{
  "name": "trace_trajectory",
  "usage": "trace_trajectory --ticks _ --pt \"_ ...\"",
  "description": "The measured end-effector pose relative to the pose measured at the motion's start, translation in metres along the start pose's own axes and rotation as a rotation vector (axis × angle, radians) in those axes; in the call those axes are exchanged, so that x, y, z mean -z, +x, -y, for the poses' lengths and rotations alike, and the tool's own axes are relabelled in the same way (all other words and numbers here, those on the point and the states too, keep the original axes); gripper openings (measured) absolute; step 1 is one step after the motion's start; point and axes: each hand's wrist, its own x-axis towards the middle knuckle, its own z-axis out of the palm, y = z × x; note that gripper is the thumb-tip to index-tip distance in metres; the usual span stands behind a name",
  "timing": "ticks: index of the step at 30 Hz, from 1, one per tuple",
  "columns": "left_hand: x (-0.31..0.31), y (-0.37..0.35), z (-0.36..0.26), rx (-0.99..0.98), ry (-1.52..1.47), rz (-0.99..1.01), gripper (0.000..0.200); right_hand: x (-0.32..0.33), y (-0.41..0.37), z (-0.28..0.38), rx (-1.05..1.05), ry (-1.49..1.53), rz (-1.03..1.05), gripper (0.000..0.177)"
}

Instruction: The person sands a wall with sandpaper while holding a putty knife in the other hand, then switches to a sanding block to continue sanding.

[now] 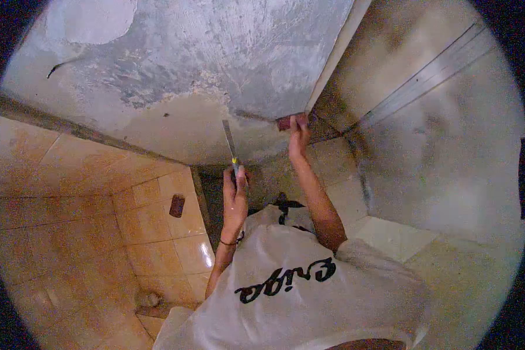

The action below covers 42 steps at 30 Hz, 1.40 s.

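Note:
My left hand (pixel 235 195) is closed around the grey handle of a knife (pixel 229 138) with a long narrow blade and a yellow collar. Its blade points up, over a pale smooth patch at the edge of the rough grey surface (pixel 262 64). Farther right, my right hand (pixel 298 139) grips a reddish-brown block (pixel 285 123) at the corner of that surface, beside its narrow side edge. The fingers cover part of the block. A dark band circles my left wrist.
A similar reddish-brown piece (pixel 177 206) lies on the orange-beige tiles (pixel 149 248) at left. A tiled ledge (pixel 58 146) runs along the left. A smooth grey panel (pixel 443 140) stands at right. My white shirt (pixel 309 315) with black lettering fills the lower middle.

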Motion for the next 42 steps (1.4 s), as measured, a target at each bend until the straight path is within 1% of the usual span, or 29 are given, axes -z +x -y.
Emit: trace_trajectory --ticks 1,2,3,4,6,8,10,12,13,15,17,19,21,22,24,25,27,28,30,31,32,33,34,36,37,38,39,40,42 --pt "-0.004 -0.002 -0.006 0.02 0.031 -0.059 0.042 0.006 0.0 -0.015 0.003 0.0 -0.001 0.051" --pt "-0.005 -0.003 -0.011 0.038 0.059 -0.12 0.042 0.016 0.002 -0.047 -0.047 -0.052 0.014 0.052" --pt "-0.004 -0.004 -0.014 0.041 0.057 -0.122 0.042 0.016 -0.001 -0.042 -0.102 -0.107 0.029 0.053" --pt "-0.001 -0.004 -0.016 0.032 0.031 -0.092 0.043 0.012 0.001 -0.038 -0.099 -0.106 0.036 0.053" --pt "0.004 -0.002 -0.014 0.026 0.005 -0.072 0.043 0.002 0.002 -0.027 -0.128 0.03 0.046 0.052" --pt "0.005 0.004 -0.01 0.052 -0.005 -0.044 0.044 -0.002 0.005 -0.06 -0.137 0.058 0.013 0.052" --pt "0.006 0.004 -0.012 0.076 -0.03 -0.044 0.044 -0.004 0.004 -0.054 -0.138 0.084 -0.024 0.052" --pt "0.007 0.002 -0.012 0.105 -0.054 -0.046 0.044 -0.001 -0.006 -0.04 -0.349 0.284 -0.022 0.057" --pt "0.006 0.001 -0.009 0.072 -0.069 -0.065 0.044 -0.005 -0.004 -0.031 -0.351 0.285 -0.017 0.057" --pt "0.006 0.002 -0.001 0.043 -0.084 -0.084 0.043 -0.011 0.0 -0.022 -0.351 0.499 0.03 0.063" --pt "0.006 0.002 0.007 0.126 -0.104 -0.116 0.042 -0.013 0.001 -0.023 -0.322 0.474 0.036 0.066" --pt "0.008 0.003 0.0 0.13 -0.081 -0.078 0.041 -0.012 0.002 -0.027 -0.281 0.451 0.04 0.068" --pt "0.013 0.009 0.0 0.128 -0.066 -0.028 0.04 -0.014 0.002 -0.035 -0.211 0.478 -0.001 0.062" --pt "0.015 0.009 0.0 0.097 -0.067 -0.024 0.039 -0.018 0.004 -0.023 -0.205 0.478 -0.001 0.062" --pt "0.018 0.007 0.004 0.077 -0.062 -0.021 0.038 -0.018 0.001 -0.009 -0.33 0.424 -0.005 0.058" --pt "0.019 0.007 0.011 0.098 -0.087 -0.039 0.037 -0.018 -0.008 -0.009 -0.335 0.42 -0.015 0.058" --pt "0.024 0.01 0.011 0.106 -0.109 -0.044 0.037 -0.024 -0.014 -0.013 -0.151 0.283 -0.112 0.059" --pt "0.027 0.01 0.008 0.07 -0.112 -0.031 0.037 -0.023 -0.012 -0.031 -0.139 0.287 -0.121 0.059" --pt "0.031 0.013 0.006 0.027 -0.114 -0.009 0.037 -0.018 -0.01 -0.078 -0.305 0.073 -0.113 0.065" --pt "0.032 0.013 0.007 0.046 -0.121 -0.017 0.038 -0.027 -0.017 -0.05 -0.301 0.077 -0.115 0.065" --pt "0.034 0.011 0.006 0.071 -0.124 -0.022 0.039 -0.044 -0.034 0.011 -0.303 -0.026 -0.107 0.073" --pt "0.036 0.009 0.004 0.073 -0.118 -0.018 0.039 -0.055 -0.046 0.046 -0.308 -0.129 -0.101 0.082" --pt "0.039 0.006 0.0 0.1 -0.115 -0.032 0.038 -0.05 -0.046 0.02 -0.312 -0.127 -0.108 0.082" --pt "0.046 0.008 0.006 0.117 -0.111 -0.037 0.038 -0.042 -0.037 -0.038 -0.292 -0.025 0.007 0.08" --pt "0.05 0.012 0.019 0.068 -0.074 -0.026 0.037 -0.048 -0.042 -0.012 -0.284 -0.019 0.002 0.08" --pt "0.05 0.01 0.025 0.017 -0.043 -0.027 0.036 -0.048 -0.051 0.021 -0.294 -0.058 0.024 0.075" --pt "0.053 0.01 0.021 0.008 -0.04 -0.025 0.036 -0.055 -0.059 0.042 -0.31 -0.095 0.037 0.071" --pt "0.055 0.007 0.016 0.008 -0.06 -0.019 0.035 -0.063 -0.059 0.041 -0.307 -0.09 0.036 0.071" --pt "0.061 0.002 0.016 0.02 -0.079 -0.012 0.034 -0.074 -0.063 0.035 -0.33 -0.176 -0.166 0.054"
